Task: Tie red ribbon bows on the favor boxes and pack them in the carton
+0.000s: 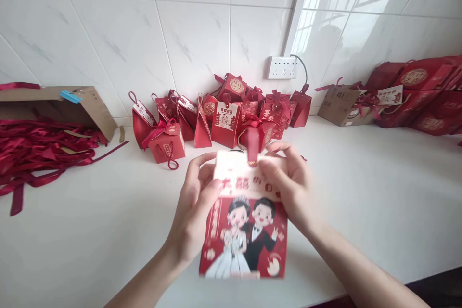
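Note:
Between my hands is a red and cream wedding favor box (245, 240) printed with a cartoon bride and groom. A dark red ribbon loop (253, 144) sticks up from its cream top, slightly blurred. My left hand (197, 202) grips the box's upper left edge, thumb on the front. On the upper right, my right hand (292, 185) has its thumb on the cream part near the ribbon's base, with its fingers curled behind. The back of the box is hidden from me.
Several finished red favor boxes (224, 127) stand along the tiled wall. At left, a cardboard box (103, 110) lies on its side with red ribbons (46, 149) spilling out. A small carton (339, 106) and stacked red boxes (415, 77) are at right. A power socket (282, 68) is on the wall.

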Motion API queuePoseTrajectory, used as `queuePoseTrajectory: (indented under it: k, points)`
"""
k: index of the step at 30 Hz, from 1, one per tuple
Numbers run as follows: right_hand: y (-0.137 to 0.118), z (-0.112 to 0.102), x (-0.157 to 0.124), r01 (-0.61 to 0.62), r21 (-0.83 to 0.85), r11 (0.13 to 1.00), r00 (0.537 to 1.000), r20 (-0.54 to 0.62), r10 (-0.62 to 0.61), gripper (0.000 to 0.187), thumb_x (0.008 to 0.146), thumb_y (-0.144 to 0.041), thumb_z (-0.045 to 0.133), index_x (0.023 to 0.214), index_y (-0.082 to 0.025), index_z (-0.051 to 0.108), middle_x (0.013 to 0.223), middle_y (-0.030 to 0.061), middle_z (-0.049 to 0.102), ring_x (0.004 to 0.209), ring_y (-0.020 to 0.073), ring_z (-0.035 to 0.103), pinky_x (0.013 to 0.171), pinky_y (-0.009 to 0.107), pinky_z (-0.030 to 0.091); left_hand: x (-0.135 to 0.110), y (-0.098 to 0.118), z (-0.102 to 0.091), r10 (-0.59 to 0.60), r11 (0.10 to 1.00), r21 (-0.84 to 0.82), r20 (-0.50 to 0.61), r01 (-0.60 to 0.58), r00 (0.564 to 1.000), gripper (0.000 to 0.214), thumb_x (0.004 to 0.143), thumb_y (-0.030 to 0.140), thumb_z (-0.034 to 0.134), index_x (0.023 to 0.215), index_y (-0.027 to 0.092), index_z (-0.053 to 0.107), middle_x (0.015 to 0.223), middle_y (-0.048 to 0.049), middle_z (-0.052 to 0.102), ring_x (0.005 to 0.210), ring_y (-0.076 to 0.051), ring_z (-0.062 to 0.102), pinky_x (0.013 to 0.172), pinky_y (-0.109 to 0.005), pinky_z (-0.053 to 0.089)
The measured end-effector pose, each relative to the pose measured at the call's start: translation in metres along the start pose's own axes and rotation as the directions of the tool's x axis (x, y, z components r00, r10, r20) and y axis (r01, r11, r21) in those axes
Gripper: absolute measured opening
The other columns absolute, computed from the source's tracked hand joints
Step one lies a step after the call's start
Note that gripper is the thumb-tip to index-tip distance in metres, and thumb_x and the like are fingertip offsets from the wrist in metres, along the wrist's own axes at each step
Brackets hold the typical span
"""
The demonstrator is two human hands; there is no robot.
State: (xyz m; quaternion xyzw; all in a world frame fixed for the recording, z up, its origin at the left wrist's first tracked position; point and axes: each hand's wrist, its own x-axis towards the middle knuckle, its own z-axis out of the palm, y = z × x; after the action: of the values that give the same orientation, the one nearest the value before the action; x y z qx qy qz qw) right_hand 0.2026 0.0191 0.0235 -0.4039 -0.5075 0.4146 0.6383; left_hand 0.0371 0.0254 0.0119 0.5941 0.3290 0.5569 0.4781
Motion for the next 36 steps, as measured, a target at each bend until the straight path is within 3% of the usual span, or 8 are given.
queuePoseTrajectory:
  k: [7,14,18,23,26,29,32,36]
  points:
    - [0.01,-0.024,0.03,0.211,-0.055,0.976,0.915,-0.339,-0.217,0.025,0.084,-0.041,0.055,0.097,-0.028,0.039,0.074,-0.0016,0.058,0.052,0.0128,0.055,0.043,0.023,0.045,0.011,-0.019,0.002,-0.116,0.98,0.165,0.037,0.109,0.993,0.05,0.077,0.04,0.063,0.119,0.021,0.047,0.119,-0.0126,0.062,0.111,-0.026,0.059,0.084,-0.037,0.054]
    - [0.022,-0.016,0.032,0.099,0.169,0.981,0.977,-0.203,-0.064,0.037,0.078,-0.047,0.062,0.1,-0.027,0.039,0.081,0.0004,0.061,0.059,0.0165,0.06,0.052,0.03,0.052,0.021,-0.035,-0.003,-0.262,0.965,-0.021,0.011,0.262,0.965,0.052,0.08,0.047,0.058,0.121,0.018,0.046,0.12,-0.015,0.06,0.103,-0.026,0.064,0.079,-0.038,0.056]
    - [0.031,-0.014,0.036,0.049,0.225,0.973,0.993,-0.114,-0.024,0.036,0.079,-0.05,0.062,0.1,-0.025,0.048,0.093,0.0038,0.064,0.079,0.0195,0.063,0.063,0.032,0.054,0.019,-0.029,-0.004,-0.018,0.995,0.094,-0.165,0.034,0.986,0.065,0.073,0.046,0.067,0.126,0.02,0.041,0.119,-0.0128,0.059,0.1,-0.024,0.064,0.079,-0.034,0.055]
    - [0.046,-0.009,0.042,-0.094,0.422,0.902,0.984,0.179,0.019,0.03,0.079,-0.049,0.061,0.096,-0.024,0.058,0.101,0.0053,0.067,0.092,0.0214,0.063,0.072,0.036,0.054,0.014,-0.028,-0.01,0.624,0.707,0.5,-0.108,-0.501,0.774,0.081,0.066,0.035,0.076,0.137,0.026,0.037,0.128,-0.0123,0.047,0.113,-0.027,0.053,0.089,-0.037,0.051]
    - [0.05,-0.005,0.041,-0.165,0.485,0.859,0.975,0.213,0.067,0.03,0.072,-0.044,0.07,0.092,-0.023,0.062,0.1,0.0048,0.068,0.092,0.0214,0.063,0.074,0.034,0.054,0.014,-0.033,-0.016,0.77,0.486,0.582,0.067,-0.652,0.634,0.091,0.062,0.032,0.079,0.141,0.025,0.033,0.122,-0.0125,0.05,0.11,-0.029,0.053,0.09,-0.039,0.05]
    - [0.05,-0.004,0.039,-0.213,0.497,0.841,0.967,0.228,0.11,0.031,0.071,-0.045,0.073,0.091,-0.022,0.064,0.097,0.0036,0.069,0.09,0.0203,0.063,0.076,0.032,0.054,0.013,-0.032,-0.016,0.806,0.435,0.583,0.087,-0.686,0.586,0.091,0.059,0.03,0.08,0.139,0.024,0.037,0.119,-0.0115,0.051,0.109,-0.029,0.053,0.089,-0.039,0.049]
    - [0.048,-0.007,0.038,-0.207,0.504,0.839,0.97,0.216,0.11,0.029,0.073,-0.044,0.071,0.09,-0.022,0.065,0.092,0.0013,0.071,0.084,0.0164,0.065,0.075,0.027,0.054,0.015,-0.026,-0.011,0.685,0.683,0.44,-0.108,-0.583,0.721,0.083,0.059,0.033,0.08,0.133,0.025,0.04,0.118,-0.0103,0.052,0.107,-0.026,0.055,0.088,-0.037,0.05]
    - [0.043,-0.006,0.036,-0.202,0.408,0.89,0.96,0.263,0.098,0.031,0.074,-0.04,0.072,0.098,-0.021,0.064,0.094,0.0035,0.071,0.074,0.0158,0.066,0.063,0.026,0.057,0.024,-0.018,-0.008,0.039,0.998,-0.037,-0.328,-0.055,0.944,0.055,0.071,0.048,0.068,0.114,0.022,0.047,0.104,-0.0073,0.06,0.091,-0.022,0.063,0.072,-0.032,0.053]
